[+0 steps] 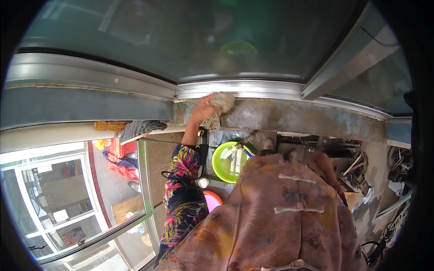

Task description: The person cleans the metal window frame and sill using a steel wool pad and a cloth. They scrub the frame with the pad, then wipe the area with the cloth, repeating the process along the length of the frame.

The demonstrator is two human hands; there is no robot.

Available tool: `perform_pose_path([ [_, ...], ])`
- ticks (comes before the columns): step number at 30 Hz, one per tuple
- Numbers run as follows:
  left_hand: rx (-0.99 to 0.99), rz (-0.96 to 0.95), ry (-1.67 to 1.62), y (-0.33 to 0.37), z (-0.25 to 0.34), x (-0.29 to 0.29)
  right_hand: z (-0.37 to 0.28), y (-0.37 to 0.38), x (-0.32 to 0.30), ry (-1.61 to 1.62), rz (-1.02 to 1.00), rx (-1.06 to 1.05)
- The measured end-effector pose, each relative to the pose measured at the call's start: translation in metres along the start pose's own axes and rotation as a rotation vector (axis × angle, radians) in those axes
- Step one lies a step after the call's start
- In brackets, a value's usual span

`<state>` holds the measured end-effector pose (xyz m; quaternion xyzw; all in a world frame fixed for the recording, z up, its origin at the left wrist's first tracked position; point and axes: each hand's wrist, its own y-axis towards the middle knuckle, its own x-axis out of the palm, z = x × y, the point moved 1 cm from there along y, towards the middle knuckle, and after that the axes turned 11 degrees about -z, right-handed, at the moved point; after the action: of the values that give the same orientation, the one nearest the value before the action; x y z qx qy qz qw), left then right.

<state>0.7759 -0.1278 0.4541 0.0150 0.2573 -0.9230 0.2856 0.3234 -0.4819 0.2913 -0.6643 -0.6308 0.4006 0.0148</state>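
My left hand [203, 111] is stretched forward to the window ledge. Its fingers press on a crumpled grey-beige rag [224, 102], part of which hangs down over the ledge's front. Just behind the rag runs the silver metal window frame [244, 88], below a dark glass pane [181, 36]. Lower down on the right, my right hand [322, 160] is beside my body, away from the ledge. It is small and blurred here, so its fingers cannot be made out.
A bright green basin [217, 161] sits below the ledge, with a tap [238, 147] over it. Near it are a white cup [202, 183] and a pink basin with a red rim [219, 197]. Grey mop strands [141, 129] lie at left; tools and clutter [357, 165] stand at right.
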Motion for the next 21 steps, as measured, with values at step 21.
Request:
perform_pose_path([
  [21,0.023,0.904,0.664,0.012,-0.026,0.098,0.003,-0.028,0.005,0.044,0.003,0.180],
])
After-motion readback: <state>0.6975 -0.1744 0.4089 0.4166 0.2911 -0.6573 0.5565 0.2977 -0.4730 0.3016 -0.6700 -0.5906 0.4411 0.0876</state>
